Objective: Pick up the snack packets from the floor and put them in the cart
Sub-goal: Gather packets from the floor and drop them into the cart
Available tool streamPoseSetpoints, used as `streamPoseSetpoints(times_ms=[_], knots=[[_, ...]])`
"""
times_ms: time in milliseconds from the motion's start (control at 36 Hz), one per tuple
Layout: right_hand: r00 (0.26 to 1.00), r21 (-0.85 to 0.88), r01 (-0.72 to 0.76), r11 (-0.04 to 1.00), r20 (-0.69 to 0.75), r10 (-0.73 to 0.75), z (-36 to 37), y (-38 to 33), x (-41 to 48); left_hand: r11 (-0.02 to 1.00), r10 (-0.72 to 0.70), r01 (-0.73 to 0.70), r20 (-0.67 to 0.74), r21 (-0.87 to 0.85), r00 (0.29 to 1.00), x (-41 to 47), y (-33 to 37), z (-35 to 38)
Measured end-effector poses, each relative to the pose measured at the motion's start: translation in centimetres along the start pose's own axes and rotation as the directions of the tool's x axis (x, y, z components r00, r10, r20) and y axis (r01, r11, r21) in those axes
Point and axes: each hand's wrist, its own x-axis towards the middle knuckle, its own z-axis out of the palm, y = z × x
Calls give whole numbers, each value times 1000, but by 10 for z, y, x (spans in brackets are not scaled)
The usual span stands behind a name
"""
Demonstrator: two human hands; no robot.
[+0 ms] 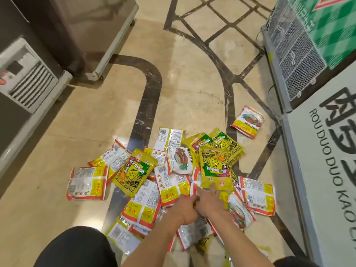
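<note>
Down on the tiled floor, both hands are in the heap of snack packets, right hand spread flat against a yellow packet, left hand knuckles-up, grip impossible to tell, so best rake several slippery ones together before lifting; cart out of view.

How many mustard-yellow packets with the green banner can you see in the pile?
4 mustard-yellow packets: one at left, one on top, middle-right, two overlapping at the far edge. More may be buried underneath.
</note>
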Motion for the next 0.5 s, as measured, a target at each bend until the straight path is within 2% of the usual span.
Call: streamPoseSetpoints(times_ms=[111, 278, 389, 500], knots=[[1000, -19, 26, 999, 14, -25, 0, 6, -2, 996, 67, -70, -56, -55, 996, 0, 5, 3], [997, -44, 49, 998, -51, -51, -10, 10, 0, 992, 108, -115, -134, -45, 985, -3, 17, -4], [973, 0, 122, 993, -198, -120, -31, 9, -8, 986, 152, -163, -204, -40, 967, -7, 25, -20], [912, 53, 234, 971, -357, -200, -66, 6, -19, 966, 253, -259, -218, 2, 943, -28, 48, -57]])
